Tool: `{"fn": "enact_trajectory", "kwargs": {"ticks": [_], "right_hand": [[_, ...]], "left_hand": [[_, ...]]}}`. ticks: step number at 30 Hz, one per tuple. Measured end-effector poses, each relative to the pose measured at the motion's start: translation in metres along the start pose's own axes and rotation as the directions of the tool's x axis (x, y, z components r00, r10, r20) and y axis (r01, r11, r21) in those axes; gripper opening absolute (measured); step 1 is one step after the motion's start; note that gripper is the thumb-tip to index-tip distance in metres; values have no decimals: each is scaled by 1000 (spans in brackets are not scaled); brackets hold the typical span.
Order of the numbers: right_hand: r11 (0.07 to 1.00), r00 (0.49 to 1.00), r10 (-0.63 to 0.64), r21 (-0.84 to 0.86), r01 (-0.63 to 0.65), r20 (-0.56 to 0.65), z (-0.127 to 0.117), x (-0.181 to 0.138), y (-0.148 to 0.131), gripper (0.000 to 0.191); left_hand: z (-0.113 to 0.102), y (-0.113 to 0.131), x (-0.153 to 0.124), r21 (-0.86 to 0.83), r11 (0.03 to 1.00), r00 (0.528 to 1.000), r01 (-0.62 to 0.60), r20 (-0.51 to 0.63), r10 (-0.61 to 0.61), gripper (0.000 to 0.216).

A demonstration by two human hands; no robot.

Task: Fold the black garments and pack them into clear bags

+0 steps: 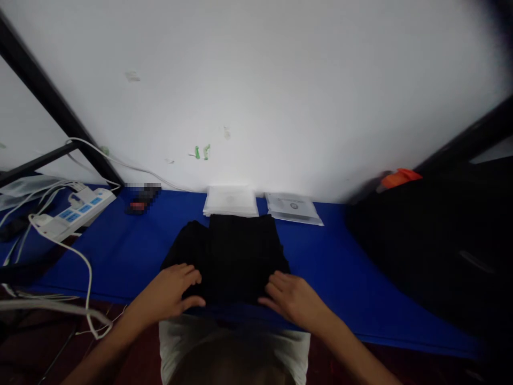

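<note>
Folded black cloth is lying at the near edge of the flat blue table; the left hand and right hand are resting, loosely curled, at its sides; whether either is pinching fabric cannot be told.

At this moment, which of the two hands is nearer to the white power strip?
Left. The left hand is at the left side of the black cloth, to the right of the power strip; the right hand is at the cloth's right side, farther away.
</note>
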State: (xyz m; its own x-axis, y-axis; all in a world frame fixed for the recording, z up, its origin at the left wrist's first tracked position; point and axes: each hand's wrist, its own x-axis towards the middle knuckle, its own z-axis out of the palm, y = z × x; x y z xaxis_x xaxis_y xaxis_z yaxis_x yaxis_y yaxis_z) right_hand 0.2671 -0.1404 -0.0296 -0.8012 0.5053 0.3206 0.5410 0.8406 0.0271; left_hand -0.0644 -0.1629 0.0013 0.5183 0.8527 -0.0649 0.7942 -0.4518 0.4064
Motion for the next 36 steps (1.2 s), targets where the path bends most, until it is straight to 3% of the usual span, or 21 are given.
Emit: {"fn": "enact_trajectory", "kwargs": {"ticks": [3, 6, 8, 11, 14, 17, 20, 23, 27, 29, 30, 32, 33, 35, 36], "right_hand": [[993, 979, 71, 76, -87, 191, 4, -9, -16, 40], [973, 955, 120, 158, -167, 272, -1, -6, -10, 40], [955, 943, 148, 204, -214, 297, -8, -1, 7, 39], [930, 924, 304, 139, -341, 230, -14, 8, 52, 34], [834, 836, 541, -181, -521, 89, -7, 17, 107, 29], [774, 793, 608, -260, -578, 47, 8, 24, 154, 55], [724, 753, 657, -293, -624, 20, 23, 27, 181, 52], [678, 720, 694, -315, -664, -23, 27, 29, 190, 42], [648, 704, 703, -319, -692, -98, 13, 37, 170, 39], [693, 754, 641, -314, -649, -145, 2, 45, 142, 41], [747, 809, 558, -310, -587, -186, -2, 49, 123, 41], [846, 900, 358, -320, -426, -251, -7, 57, 81, 41], [872, 920, 289, -323, -367, -266, -6, 60, 61, 40], [919, 958, 192, -304, -252, -214, 0, 64, 26, 37], [938, 972, 150, -285, -197, -178, 4, 63, 15, 36]], "left_hand": [[10, 1, -3, -19, 960, 961, 278, 7, -278, 44], [8, -4, 12, 79, 835, 839, 544, -64, -540, 58], [4, -6, 25, 155, 769, 784, 620, -105, -612, 64], [6, -2, 39, 188, 794, 810, 578, -249, -530, 64], [22, 5, 44, 244, 880, 876, 407, -377, -300, 67], [47, 7, 42, 300, 910, 916, 285, -366, -165, 83], [66, 3, 38, 325, 906, 926, 272, -345, -155, 90], [75, -3, 35, 330, 906, 925, 264, -352, -141, 87], [76, -8, 35, 310, 921, 921, 237, -373, -111, 87], [72, -6, 38, 273, 936, 911, 224, -399, -101, 90], [70, -4, 39, 238, 946, 896, 221, -432, -101, 92], [63, 3, 44, 144, 966, 824, 215, -557, -101, 100], [60, 7, 46, 108, 974, 768, 200, -635, -87, 100], [53, 15, 50, 121, 985, 674, 125, -738, 5, 81], [50, 17, 51, 166, 983, 660, 72, -747, 78, 60]]}}
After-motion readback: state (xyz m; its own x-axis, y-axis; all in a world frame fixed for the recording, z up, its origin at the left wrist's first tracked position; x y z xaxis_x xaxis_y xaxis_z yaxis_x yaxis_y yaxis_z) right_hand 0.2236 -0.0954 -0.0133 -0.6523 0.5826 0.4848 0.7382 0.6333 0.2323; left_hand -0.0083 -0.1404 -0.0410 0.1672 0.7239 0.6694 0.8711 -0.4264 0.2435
